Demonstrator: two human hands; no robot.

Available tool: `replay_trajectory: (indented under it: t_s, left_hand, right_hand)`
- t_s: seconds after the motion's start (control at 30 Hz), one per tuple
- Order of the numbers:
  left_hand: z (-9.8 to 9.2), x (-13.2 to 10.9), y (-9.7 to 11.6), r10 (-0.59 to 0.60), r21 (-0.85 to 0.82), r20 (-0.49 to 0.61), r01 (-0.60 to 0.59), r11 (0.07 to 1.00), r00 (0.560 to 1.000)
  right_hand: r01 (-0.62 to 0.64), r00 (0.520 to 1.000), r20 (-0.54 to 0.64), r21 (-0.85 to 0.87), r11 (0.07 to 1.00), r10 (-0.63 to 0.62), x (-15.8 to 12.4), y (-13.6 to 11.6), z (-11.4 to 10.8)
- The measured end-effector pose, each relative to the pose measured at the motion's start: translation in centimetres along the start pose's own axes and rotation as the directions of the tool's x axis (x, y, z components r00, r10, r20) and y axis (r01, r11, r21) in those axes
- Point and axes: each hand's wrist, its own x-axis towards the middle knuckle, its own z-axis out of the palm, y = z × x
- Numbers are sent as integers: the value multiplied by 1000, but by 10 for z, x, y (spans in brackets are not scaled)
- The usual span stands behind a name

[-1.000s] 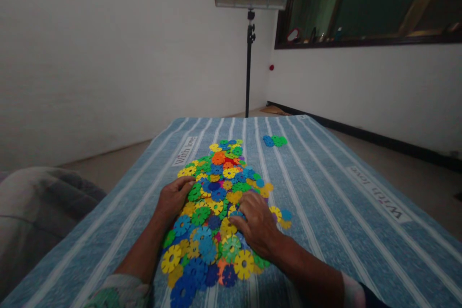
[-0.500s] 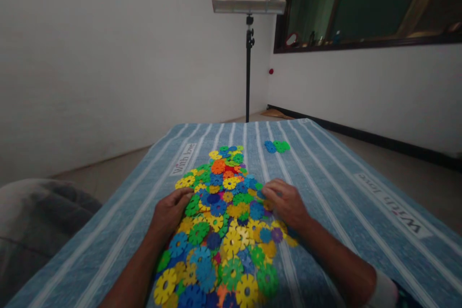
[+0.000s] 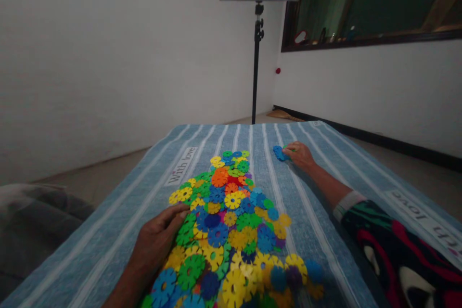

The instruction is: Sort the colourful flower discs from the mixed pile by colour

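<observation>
A long heap of colourful notched plastic discs lies spread on a striped blue cloth. My left hand rests along the heap's left edge, fingers loosely stretched and touching the discs, holding nothing that I can see. Further off to the right, my right hand is closed over a small joined group of discs. Its blue disc sticks out to the left of the fingertips. Only slivers of the green part show under the fingers.
A lamp on a black stand rises behind the far edge of the cloth-covered surface. White walls and a dark-framed window stand beyond. A grey draped thing is at the lower left.
My right hand has left the right side of the heap and reached forward onto the blue and green discs. Discs on the heap's right side have shifted. My left hand stays at the left edge.
</observation>
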Motion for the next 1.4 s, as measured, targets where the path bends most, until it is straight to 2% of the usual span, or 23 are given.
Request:
replay_trajectory:
  t_s: [0.17, 0.3, 0.47, 0.57, 0.7, 0.87, 1.1, 1.23, 1.4]
  left_hand:
    - [-1, 1, -4, 26, 23, 6, -26, 999, 1000]
    - [-2, -1, -1, 6, 26, 15, -6, 1000, 1000]
    - [-2, -1, 0, -2, 18, 9, 2, 1000, 1000]
    - [-1, 0, -2, -6, 18, -1, 6, 1000, 1000]
    - [-1, 0, -2, 47, 19, -9, -46, 999, 999]
    - [0, -1, 3, 60, -21, 8, -60, 998, 998]
    - [4, -2, 0, 107, -41, 22, -106, 994, 994]
    - [6, -1, -1, 129, -47, 26, -128, 991, 991]
    - [7, 1, -4, 141, -44, 37, -139, 989, 989]
  right_hand:
    - [26, 996, 86, -65, 998, -21, 5, 9, 11]
    - [25, 994, 111, -119, 993, -12, 5, 13, 15]
    - [-18, 998, 57, -198, 980, 30, -2, 12, 14]
    - [-34, 999, 31, -223, 974, 42, -15, 4, 10]
    - [26, 999, 37, -188, 982, -19, -50, -19, -1]
    - [109, 988, 109, -25, 994, -106, -112, -60, -21]
    - [-40, 986, 167, 126, 991, 19, -187, -120, -34]
    - [-80, 990, 131, 241, 967, 50, -210, -147, -27]
    - [-124, 992, 50, 298, 947, 114, -217, -172, -11]
